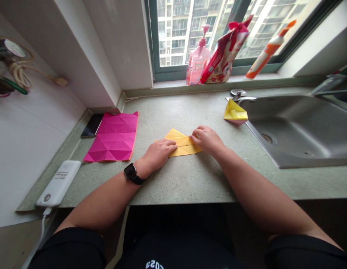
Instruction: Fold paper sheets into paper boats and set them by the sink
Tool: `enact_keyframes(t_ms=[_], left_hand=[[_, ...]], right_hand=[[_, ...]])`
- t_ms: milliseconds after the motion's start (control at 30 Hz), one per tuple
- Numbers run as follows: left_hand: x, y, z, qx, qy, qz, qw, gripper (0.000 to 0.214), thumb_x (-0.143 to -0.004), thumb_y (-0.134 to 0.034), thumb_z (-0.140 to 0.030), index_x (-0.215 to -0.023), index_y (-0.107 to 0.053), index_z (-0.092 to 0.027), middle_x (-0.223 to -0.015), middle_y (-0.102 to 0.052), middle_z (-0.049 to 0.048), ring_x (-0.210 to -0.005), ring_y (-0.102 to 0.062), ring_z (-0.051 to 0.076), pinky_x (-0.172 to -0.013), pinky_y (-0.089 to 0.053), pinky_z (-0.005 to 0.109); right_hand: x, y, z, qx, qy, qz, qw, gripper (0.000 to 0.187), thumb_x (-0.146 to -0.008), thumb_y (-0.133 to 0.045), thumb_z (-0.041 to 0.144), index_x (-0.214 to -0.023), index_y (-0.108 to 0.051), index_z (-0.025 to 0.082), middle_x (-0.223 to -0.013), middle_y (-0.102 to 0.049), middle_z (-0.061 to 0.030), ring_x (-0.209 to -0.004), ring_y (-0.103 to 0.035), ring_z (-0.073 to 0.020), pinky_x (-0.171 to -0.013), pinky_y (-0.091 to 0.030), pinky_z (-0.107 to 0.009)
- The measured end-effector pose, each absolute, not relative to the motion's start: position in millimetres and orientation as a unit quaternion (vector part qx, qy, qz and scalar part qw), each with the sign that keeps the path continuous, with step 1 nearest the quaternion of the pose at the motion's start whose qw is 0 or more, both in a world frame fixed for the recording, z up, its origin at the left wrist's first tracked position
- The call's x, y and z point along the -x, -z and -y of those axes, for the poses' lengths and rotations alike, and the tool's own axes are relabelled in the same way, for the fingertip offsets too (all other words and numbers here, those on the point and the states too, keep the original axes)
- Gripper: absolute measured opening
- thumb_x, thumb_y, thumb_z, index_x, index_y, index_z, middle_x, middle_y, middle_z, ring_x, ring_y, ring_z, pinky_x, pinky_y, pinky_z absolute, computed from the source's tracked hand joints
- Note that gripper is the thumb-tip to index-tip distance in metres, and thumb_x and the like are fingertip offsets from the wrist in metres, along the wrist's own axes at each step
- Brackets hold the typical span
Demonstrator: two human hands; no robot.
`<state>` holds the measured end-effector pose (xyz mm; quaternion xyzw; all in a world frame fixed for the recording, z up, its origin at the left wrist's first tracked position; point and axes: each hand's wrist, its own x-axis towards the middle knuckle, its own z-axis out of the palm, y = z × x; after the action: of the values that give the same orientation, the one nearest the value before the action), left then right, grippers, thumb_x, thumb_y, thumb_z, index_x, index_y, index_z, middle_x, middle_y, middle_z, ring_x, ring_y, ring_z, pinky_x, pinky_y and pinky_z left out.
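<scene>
A sheet of orange-yellow origami paper (pixel 184 145), folded into a band with a pointed flap at its upper left, lies on the counter in front of me. Over its left end, my left hand (pixel 159 152) has its fingers closed together, pressing the paper down. My right hand (pixel 207 139) pinches the upper right edge between thumb and fingertips. The paper's left end is mostly hidden under my left hand. A finished-looking yellow folded paper piece (pixel 235 111), pink underneath, stands near the sink's corner.
Creased magenta paper (pixel 114 136) lies at left, partly over a dark phone (pixel 92 125). A white power bank (pixel 59 183) with a cable sits at the counter's left edge. The steel sink (pixel 302 130) is at right. A pump bottle (pixel 198 59), red bag and orange-white bottle line the windowsill.
</scene>
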<state>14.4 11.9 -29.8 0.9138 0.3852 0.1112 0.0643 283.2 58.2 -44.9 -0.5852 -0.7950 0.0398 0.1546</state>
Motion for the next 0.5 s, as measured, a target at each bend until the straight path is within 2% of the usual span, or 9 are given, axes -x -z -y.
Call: enact_keyframes(t_ms=[167,267,367,500], left_hand=[[-16.7,31.1,-11.0,-0.916,-0.112,-0.379,0.064,0.038,-0.108,-0.055,-0.015,-0.141,-0.071,-0.023,-0.149,-0.071,0.0084,-0.137,-0.065,0.027,-0.116,-0.055,0.045],[-17.6,31.7,-10.9,-0.919,-0.106,-0.376,0.06,0.039,-0.108,-0.055,-0.016,-0.144,-0.069,-0.022,-0.152,-0.068,0.0093,-0.139,-0.063,0.029,-0.116,-0.054,0.047],[-17.7,31.3,-10.9,-0.919,-0.103,-0.376,0.061,0.037,-0.11,-0.055,-0.023,-0.145,-0.068,-0.021,-0.153,-0.067,0.0098,-0.139,-0.062,0.03,-0.115,-0.054,0.048],[-18.4,30.1,-9.9,-0.918,-0.097,-0.378,0.064,0.035,-0.111,-0.056,-0.031,-0.144,-0.068,-0.025,-0.151,-0.067,0.01,-0.137,-0.061,0.031,-0.112,-0.054,0.05]], right_hand=[[-284.6,50.3,-62.2,0.611,-0.022,0.77,0.181,0.025,-0.103,-0.059,0.032,-0.091,-0.08,0.024,-0.108,-0.072,-0.013,-0.104,-0.066,-0.0313,-0.096,-0.054,-0.047],[-283.9,46.9,-61.5,0.622,0.001,0.751,0.221,0.019,-0.099,-0.062,0.028,-0.103,-0.08,0.024,-0.112,-0.072,-0.0137,-0.109,-0.065,-0.0332,-0.097,-0.053,-0.048],[-280.4,38.3,-56.6,0.596,0.006,0.763,0.252,0.021,-0.099,-0.064,0.027,-0.114,-0.078,0.024,-0.12,-0.072,-0.0144,-0.113,-0.065,-0.0343,-0.099,-0.051,-0.048],[-268.5,32.8,-48.4,0.544,-0.041,0.805,0.234,0.017,-0.103,-0.063,0.032,-0.108,-0.078,0.026,-0.113,-0.075,-0.0117,-0.106,-0.068,-0.0306,-0.095,-0.05,-0.044]])
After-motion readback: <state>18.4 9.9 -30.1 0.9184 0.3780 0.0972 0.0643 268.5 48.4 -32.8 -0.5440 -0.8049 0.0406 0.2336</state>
